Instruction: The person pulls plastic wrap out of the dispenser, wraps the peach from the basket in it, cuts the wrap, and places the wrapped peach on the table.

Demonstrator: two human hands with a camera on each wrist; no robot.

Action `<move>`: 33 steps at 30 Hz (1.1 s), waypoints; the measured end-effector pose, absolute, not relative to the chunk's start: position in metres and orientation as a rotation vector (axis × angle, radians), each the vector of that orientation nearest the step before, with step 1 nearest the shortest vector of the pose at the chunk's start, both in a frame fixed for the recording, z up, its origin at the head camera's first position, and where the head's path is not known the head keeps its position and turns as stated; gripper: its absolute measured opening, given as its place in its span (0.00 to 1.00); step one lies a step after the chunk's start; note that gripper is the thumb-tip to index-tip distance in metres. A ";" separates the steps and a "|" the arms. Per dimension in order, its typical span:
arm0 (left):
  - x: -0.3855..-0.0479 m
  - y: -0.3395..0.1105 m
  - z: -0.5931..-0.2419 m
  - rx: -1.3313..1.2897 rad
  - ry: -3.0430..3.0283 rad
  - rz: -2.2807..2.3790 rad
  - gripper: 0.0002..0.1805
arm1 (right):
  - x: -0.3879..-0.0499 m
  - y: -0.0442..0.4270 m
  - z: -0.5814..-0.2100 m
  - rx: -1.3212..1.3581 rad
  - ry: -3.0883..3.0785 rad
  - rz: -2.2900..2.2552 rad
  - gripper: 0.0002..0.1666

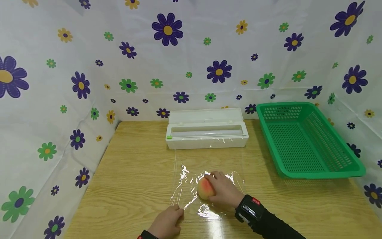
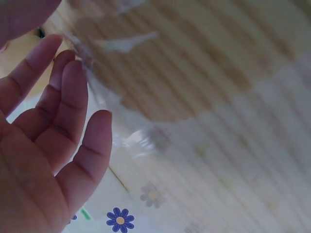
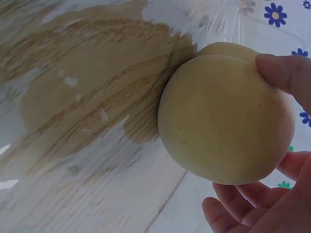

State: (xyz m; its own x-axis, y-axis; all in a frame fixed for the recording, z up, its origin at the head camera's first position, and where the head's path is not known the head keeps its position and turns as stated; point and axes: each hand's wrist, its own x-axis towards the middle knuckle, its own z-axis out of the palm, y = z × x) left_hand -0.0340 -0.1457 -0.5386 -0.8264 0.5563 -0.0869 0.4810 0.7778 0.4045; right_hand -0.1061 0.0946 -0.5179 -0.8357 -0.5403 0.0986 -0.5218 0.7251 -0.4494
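A peach (image 1: pixel 206 188), yellow with a red blush, rests on a sheet of clear plastic film (image 1: pixel 191 176) over the wooden table. My right hand (image 1: pixel 225 190) grips it from the right; the right wrist view shows the thumb on one side of the peach (image 3: pixel 226 116) and fingers on the other. To the left, my left hand (image 1: pixel 167 221) pinches the film's near left corner between thumb and forefinger. In the left wrist view the other fingers of the left hand (image 2: pixel 53 141) are loosely bent beside the film. The film runs back to a white dispenser box (image 1: pixel 207 142).
The dispenser's lid (image 1: pixel 206 115) stands raised at the table's back edge, with a roll (image 1: pixel 207 133) inside. A green plastic basket (image 1: pixel 298 146) sits at the back right of the wooden table (image 1: pixel 119 186). Flower-patterned cloth (image 1: pixel 191 49) hangs behind and at both sides.
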 end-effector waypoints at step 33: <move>-0.048 -0.139 -0.520 0.916 2.959 0.622 0.08 | -0.067 0.117 -0.520 -1.255 3.164 -0.441 0.21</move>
